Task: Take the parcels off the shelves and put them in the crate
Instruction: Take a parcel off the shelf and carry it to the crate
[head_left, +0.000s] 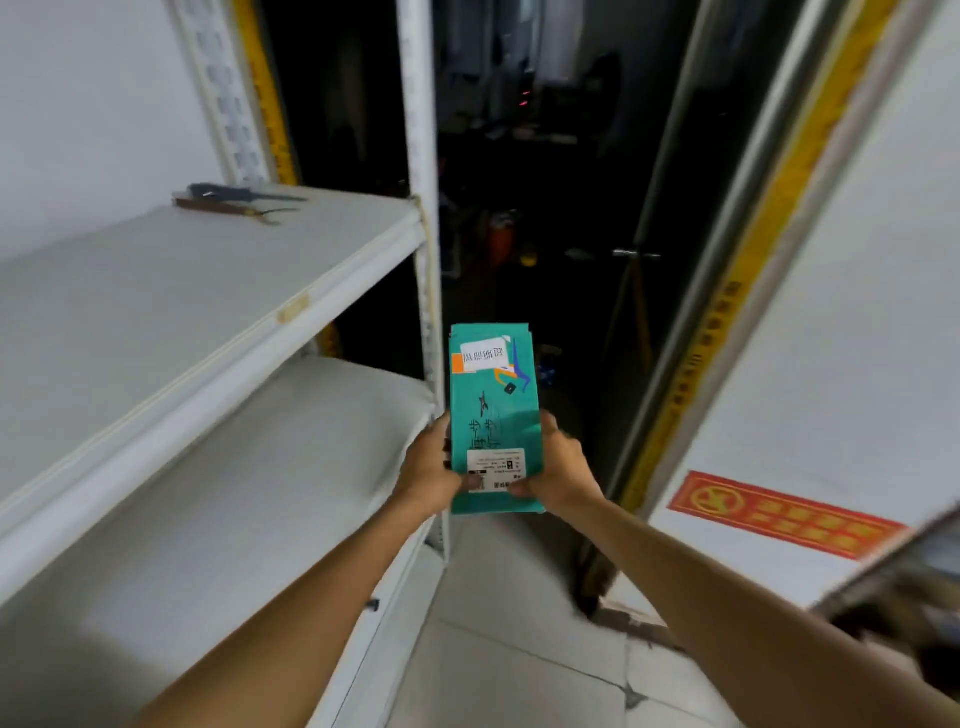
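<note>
Head view, lower centre: both forearms reach forward over the tiled floor (519, 649). The left grip (428, 470) and the right grip (563, 467) each curl round the near end of one teal parcel (493, 410), thumbs on its label. They hold it in the air at mid-frame, just right of the lower shelf (260, 467) and its front edge.

I judge that one parcel is off the shelving and in transit, with placing it left to do. No crate shows plainly, and a dark blur at the lower right edge cannot be identified. Of the shelves, the upper shelf (208, 291) carries only hand tools (239, 200), at upper left.

Room to move is a narrow aisle between the shelf post (421, 156) and the white panel (831, 364) on the right. Beyond it lies a dark doorway.
</note>
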